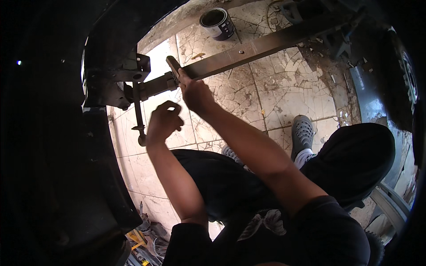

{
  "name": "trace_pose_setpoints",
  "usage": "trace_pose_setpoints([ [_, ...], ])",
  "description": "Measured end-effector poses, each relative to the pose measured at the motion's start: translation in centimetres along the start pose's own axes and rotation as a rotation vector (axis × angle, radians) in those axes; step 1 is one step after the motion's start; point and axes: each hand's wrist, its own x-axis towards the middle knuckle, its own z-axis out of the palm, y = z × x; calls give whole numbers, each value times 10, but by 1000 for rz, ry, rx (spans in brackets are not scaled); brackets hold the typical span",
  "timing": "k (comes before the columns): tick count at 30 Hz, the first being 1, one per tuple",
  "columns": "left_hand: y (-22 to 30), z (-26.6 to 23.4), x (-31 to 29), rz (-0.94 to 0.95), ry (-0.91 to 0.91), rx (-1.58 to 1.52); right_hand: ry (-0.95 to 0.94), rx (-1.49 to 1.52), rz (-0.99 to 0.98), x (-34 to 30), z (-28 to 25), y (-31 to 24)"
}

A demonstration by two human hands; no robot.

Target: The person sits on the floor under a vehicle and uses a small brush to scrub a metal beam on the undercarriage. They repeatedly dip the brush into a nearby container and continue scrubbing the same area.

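A long brown metal beam (248,52) runs from the dark assembly at the left toward the upper right, above the tiled floor. At its left part, my right hand (198,94) is closed around a short, flat brown tool (173,64) whose exact kind I cannot make out. The tool lies across the beam beside a collar-like part (165,82). Lower and to the left, my left hand (164,123) hovers apart from the beam with its fingers curled; their inner side is hidden. Near it, a metal rod with a rounded end (141,139) hangs down from the assembly.
A dark bracket (142,66) juts out above the beam's left end. An open paint can (216,24) stands on the cracked tile floor (242,95) behind the beam. My shoe (303,133) rests at the right. Assorted parts (148,237) lie at the lower left.
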Motion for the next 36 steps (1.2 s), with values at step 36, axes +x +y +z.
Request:
trace_pose_setpoints([
  [36,-47,-11,-82,-204,345,-330,-206,-250,20,-9,-168,111],
])
